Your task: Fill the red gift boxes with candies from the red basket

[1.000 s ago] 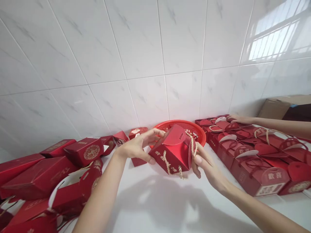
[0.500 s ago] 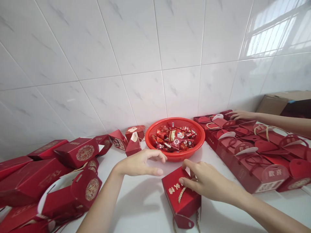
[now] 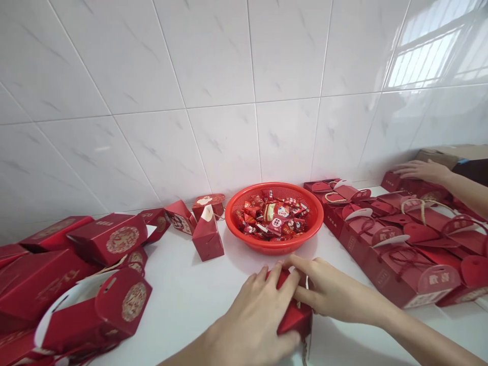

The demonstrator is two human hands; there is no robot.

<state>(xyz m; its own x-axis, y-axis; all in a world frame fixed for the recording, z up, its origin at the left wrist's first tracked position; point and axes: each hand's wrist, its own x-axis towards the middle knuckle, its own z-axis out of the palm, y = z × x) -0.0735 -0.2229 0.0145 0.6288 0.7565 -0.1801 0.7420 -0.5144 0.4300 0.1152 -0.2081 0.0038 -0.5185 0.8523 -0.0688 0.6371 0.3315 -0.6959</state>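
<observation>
A small red gift box (image 3: 295, 321) with a twisted rope handle stands on the white table in front of me. My left hand (image 3: 257, 312) lies over its left side and top, fingers bent across it and thumb near the front. From the right, my right hand (image 3: 324, 287) grips the box's upper part, its fingertips meeting those of the left. Both hands hide most of the box, including its lid. Just behind sits a red plastic basket (image 3: 274, 247) filled with wrapped candies (image 3: 276, 221).
Red gift boxes (image 3: 102, 310) lie piled at the left. Smaller boxes (image 3: 208, 239) stand left of the basket. Rows of closed boxes (image 3: 381, 254) fill the right side, where another person's hand (image 3: 427, 170) rests on a box. A tiled wall (image 3: 224, 147) rises behind.
My left hand has moved right and down onto the gift box; my right hand stays on it. The other person's hand has shifted right, with a box under it.
</observation>
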